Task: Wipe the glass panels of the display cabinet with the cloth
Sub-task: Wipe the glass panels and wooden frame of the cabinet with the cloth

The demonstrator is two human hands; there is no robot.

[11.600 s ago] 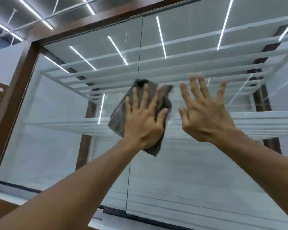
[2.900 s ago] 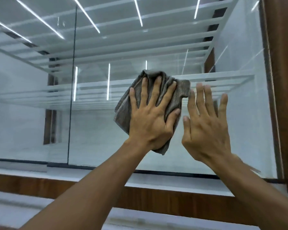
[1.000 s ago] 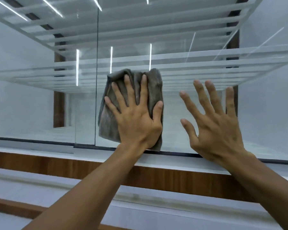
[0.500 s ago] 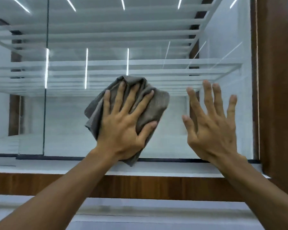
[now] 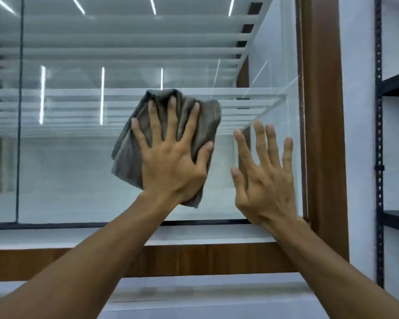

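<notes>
Fingers (image 5: pixel 171 116) splayed on upright, slightly tilted cloth (image 5: pixel 207 125)

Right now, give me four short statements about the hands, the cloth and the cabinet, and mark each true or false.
1. The left hand presses the grey cloth flat against the glass panel. True.
2. The right hand holds a second cloth. False: it is bare, fingers spread.
3. The brown wooden frame stands right of the right hand. True.
4. The cloth hangs bunched from a fist. False: it lies under an open palm.
</notes>
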